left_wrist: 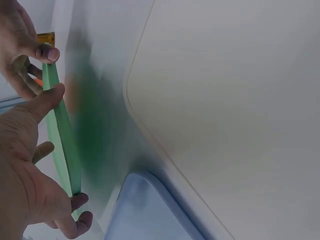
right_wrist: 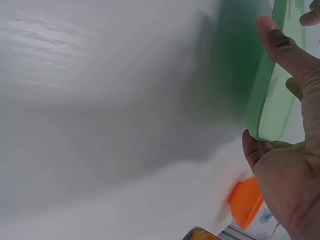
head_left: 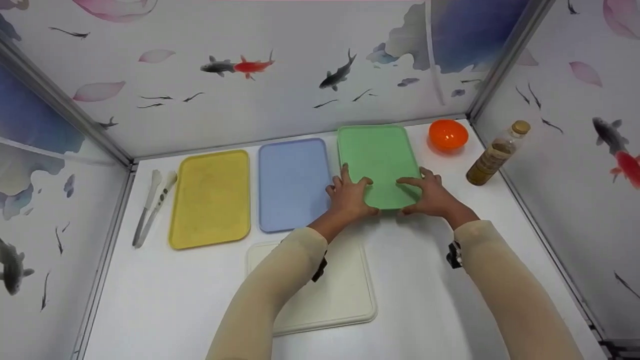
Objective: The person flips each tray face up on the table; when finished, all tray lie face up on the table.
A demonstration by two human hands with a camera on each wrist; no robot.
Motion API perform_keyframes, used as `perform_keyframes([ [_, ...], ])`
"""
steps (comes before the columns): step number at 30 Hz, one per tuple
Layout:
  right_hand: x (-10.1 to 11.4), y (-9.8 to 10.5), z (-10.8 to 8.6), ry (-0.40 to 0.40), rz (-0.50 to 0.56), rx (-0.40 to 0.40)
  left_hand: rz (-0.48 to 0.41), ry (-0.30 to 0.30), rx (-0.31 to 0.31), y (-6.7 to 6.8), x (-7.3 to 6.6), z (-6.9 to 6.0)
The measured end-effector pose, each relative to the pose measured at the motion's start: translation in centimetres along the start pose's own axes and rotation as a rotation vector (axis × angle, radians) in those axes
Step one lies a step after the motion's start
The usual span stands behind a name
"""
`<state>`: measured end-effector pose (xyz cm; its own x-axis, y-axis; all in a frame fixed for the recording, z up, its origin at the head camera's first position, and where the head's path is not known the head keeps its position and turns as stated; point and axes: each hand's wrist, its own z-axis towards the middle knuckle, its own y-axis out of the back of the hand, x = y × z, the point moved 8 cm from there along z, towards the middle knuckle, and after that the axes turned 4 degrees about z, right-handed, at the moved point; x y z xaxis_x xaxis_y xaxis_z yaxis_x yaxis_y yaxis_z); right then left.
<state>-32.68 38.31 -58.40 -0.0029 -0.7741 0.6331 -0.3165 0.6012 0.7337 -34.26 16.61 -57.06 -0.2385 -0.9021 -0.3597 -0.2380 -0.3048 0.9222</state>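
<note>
A green tray (head_left: 377, 155) lies at the back of the table, right of centre. My left hand (head_left: 350, 196) holds its near left corner, the thumb against the front edge and other fingers at the left side. At the near right corner, my right hand (head_left: 430, 196) grips it in much the same way. The left wrist view shows the left thumb (left_wrist: 47, 100) pressed to the tray's edge. In the right wrist view the right thumb (right_wrist: 275, 37) lies on the front edge, with fingers curled at the corner. Left of the green tray is a blue tray (head_left: 292, 185).
An off-white tray (head_left: 340, 290) lies in front, under the left forearm. Farther left are a yellow tray (head_left: 210, 200) and tongs (head_left: 155, 207). An orange bowl (head_left: 448, 134) and a bottle of brown liquid (head_left: 492, 160) stand at the back right. Printed panels (head_left: 280, 95) enclose the table.
</note>
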Motion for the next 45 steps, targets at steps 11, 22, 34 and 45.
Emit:
perform_keyframes([
  [11, -0.6, -0.4, 0.9, -0.02, -0.029, 0.011, 0.171, -0.059, 0.003, -1.6, 0.0, 0.4],
  [22, -1.7, -0.4, 0.7, -0.057, -0.039, 0.01, 0.188, -0.064, 0.008, -3.0, -0.4, -0.2],
  [34, -2.5, -1.2, 0.3, -0.067, -0.071, 0.017, 0.172, -0.09, 0.036, -3.5, -0.8, -0.6],
  [45, -2.5, -1.5, 0.6, -0.068, -0.068, 0.021, 0.115, -0.119, 0.068, -3.6, -1.0, -1.1],
])
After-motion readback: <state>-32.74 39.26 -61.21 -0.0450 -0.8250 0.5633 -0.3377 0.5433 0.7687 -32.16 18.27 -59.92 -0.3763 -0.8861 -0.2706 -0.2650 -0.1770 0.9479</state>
